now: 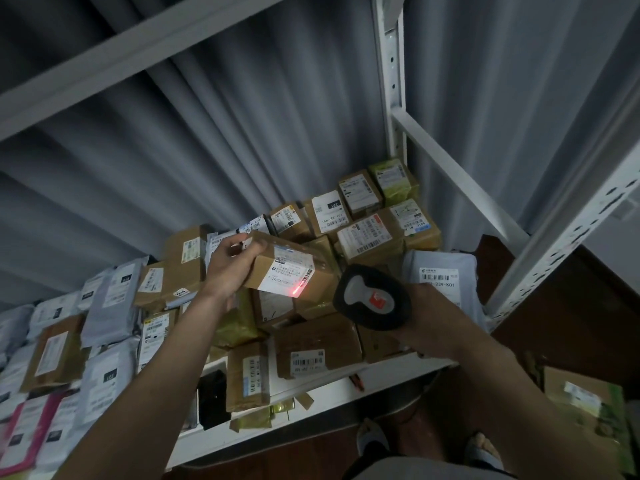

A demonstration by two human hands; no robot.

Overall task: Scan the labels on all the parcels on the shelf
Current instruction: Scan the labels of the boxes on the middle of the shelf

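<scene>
My left hand (231,265) grips a small brown cardboard parcel (294,268) and holds it tilted above the shelf, white label facing me. A red scan light falls on the label's lower edge. My right hand (427,315) holds a black and grey barcode scanner (372,297), its head pointing at that label from the right, close to it. Below both hands the white shelf (346,386) is packed with several brown boxes and grey mailer bags, most with labels up.
A grey mailer bag (441,275) lies at the shelf's right end by the white perforated upright (554,251). A grey curtain hangs behind the shelf. A boxed parcel (585,400) sits on the brown floor at right. My feet show below the shelf.
</scene>
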